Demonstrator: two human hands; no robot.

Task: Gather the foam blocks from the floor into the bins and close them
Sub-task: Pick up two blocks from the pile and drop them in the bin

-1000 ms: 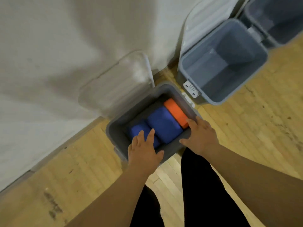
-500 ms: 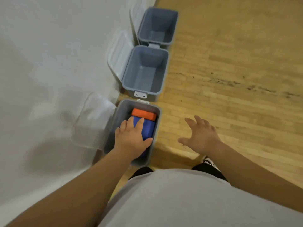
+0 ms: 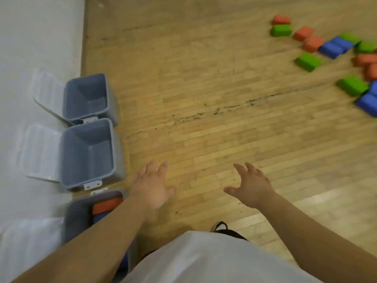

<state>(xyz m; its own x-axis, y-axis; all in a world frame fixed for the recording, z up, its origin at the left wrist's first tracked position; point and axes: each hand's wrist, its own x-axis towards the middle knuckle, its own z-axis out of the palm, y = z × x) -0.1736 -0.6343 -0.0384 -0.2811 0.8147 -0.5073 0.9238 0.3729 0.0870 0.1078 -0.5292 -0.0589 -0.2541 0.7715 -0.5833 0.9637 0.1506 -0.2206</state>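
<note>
Since the foam blocks (image 3: 334, 48) are the whole job, starting there: on my feed the loose pile of orange, green and blue ones lies on the wood floor (image 3: 204, 99), well ahead of the right hand (image 3: 251, 186) and off to its right, far out of reach. One orange block (image 3: 107, 205) with a blue block (image 3: 100, 218) right beside it sits in the nearest bin (image 3: 79, 213), just left of the left hand (image 3: 152, 186) and partly hidden by that forearm. Both hands hang over the floor, palms down, fingers loosely spread, gripping nothing. Ahead and left of the left hand are the middle bin (image 3: 87, 158) and, past it, the far bin (image 3: 85, 97), end to end, each with a clear lid flipped open against the white wall (image 3: 30, 37). Just behind the right hand, a shoe toe (image 3: 219, 226) pokes out past a white shirt (image 3: 204, 258).
</note>
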